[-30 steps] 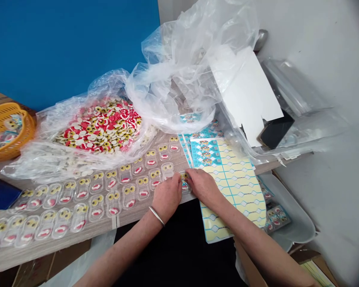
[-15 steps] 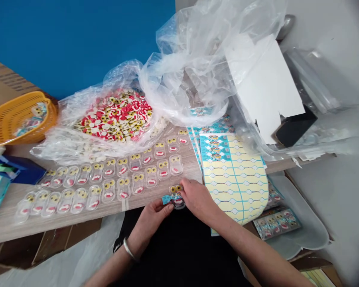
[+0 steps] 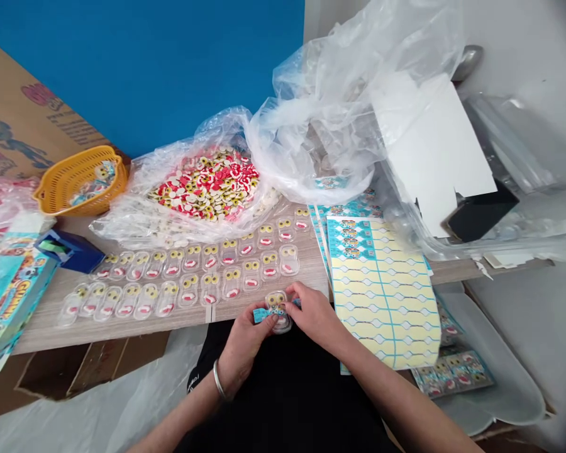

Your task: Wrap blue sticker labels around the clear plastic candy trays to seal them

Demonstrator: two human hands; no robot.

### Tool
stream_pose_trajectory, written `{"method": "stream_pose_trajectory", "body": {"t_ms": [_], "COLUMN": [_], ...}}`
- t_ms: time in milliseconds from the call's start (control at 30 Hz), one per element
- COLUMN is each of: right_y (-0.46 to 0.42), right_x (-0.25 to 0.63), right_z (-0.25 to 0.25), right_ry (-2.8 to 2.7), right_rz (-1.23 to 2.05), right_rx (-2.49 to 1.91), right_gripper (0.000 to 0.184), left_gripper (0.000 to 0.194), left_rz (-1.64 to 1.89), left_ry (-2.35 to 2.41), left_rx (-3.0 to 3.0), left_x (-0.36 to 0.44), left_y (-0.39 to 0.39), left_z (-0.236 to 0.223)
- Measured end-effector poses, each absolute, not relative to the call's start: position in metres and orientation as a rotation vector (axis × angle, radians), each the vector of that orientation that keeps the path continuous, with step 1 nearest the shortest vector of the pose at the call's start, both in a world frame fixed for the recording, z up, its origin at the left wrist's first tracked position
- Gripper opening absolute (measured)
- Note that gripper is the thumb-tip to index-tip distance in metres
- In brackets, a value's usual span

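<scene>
At the table's front edge, both hands hold one small clear plastic candy pack with two yellow eye gummies at its top. Across its middle lies a blue printed sticker label, its left end sticking out past the pack. My left hand grips the pack's lower left side, thumb on the front. With bent fingers my right hand pinches the label at the pack's right side, where a bit of blue shows. Just beyond, several similar candy packs lie in rows, holding eyes and red-and-white gummies.
Yellow-backed sticker sheets lie to the right. Behind the rows sits an open bag of loose gummies. An orange basket, blue tape dispenser and printed box are left. A grey bin stands lower right.
The view has swung left, so the scene sits farther right and more of the left side shows. Blue label now shows by my right fingers; both hands remain on the pack.
</scene>
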State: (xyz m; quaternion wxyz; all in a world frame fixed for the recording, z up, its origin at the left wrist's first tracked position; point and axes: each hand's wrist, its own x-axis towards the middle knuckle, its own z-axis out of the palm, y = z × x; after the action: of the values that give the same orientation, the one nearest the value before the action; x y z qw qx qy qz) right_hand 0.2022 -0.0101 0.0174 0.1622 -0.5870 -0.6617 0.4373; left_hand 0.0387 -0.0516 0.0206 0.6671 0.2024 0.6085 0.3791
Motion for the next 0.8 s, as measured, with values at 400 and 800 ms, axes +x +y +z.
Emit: {"method": "stream_pose_trajectory", "body": {"t_ms": [400, 800], "right_y": [0.009, 0.02], "right_x": [0.216, 0.223], "right_z": [0.048, 0.062], "right_ry": [-1.37, -0.835], "right_rz": [1.387, 1.831], "right_rx": [-1.338, -0.924], "right_gripper": [0.021, 0.036], "left_gripper": [0.031, 0.022], "left_rz": [1.075, 0.959], "left_ry": [1.072, 0.841], "left_rx": [0.469, 0.444], "left_x": [0.052, 0.056], "left_y": [0.0, 0.023], "left_z": [0.057, 0.079]}}
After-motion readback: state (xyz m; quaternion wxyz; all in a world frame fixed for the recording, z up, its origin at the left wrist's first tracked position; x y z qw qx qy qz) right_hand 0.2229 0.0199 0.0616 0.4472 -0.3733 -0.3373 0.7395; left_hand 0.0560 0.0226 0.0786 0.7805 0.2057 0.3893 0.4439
